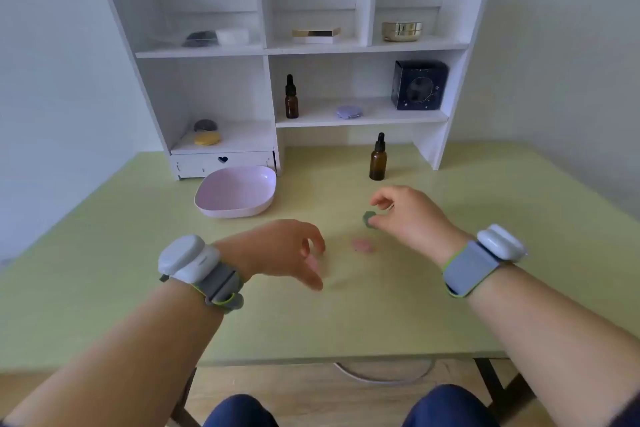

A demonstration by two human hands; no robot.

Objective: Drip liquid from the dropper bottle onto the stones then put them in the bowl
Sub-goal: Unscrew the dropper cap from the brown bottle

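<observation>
We pinch green stone (369, 218) w/ right hand (407, 215); bowl (235, 192) lies far-left, nearer left hand (287, 250), which hangs loosely curled, empty.

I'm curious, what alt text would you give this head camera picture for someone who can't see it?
A person's right hand pinches a green stone over a pale green table, while the left hand hovers empty beside a pink stone. Behind stand a pink bowl, an amber dropper bottle and a white shelf unit.

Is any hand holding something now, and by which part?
The right hand pinches the green stone at its right edge, thumb and fingertip. The left hand holds nothing.
</observation>
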